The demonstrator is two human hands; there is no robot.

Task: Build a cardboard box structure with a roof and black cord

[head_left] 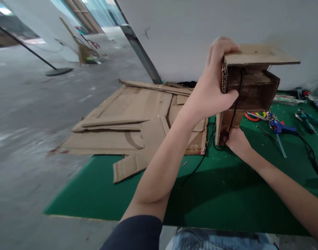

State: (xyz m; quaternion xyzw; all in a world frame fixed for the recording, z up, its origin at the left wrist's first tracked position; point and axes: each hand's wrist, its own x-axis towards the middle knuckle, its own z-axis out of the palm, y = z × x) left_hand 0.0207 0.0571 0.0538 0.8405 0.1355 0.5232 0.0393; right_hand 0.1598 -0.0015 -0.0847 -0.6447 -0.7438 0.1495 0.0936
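Note:
My left hand (213, 80) grips the upper left edge of a cardboard box structure (252, 88), fingers over its top and thumb on the inside. The structure is held up over the table, with a wide flap on top and an open compartment facing me. Down at its lower end is my right hand (237, 140), its fingers closed and partly hidden behind or against the cardboard. A black cord (235, 111) runs down through the structure, past my left thumb to my right fingers, and trails onto the table.
Cardboard sheets and cut pieces (127, 104) cover the left of the green table (101, 194). On the right lie a blue glue gun (281, 127), red and yellow scissors (252, 117) and pliers (304, 121). A white wall (180, 41) rises behind; a broom (81, 48) leans farther off.

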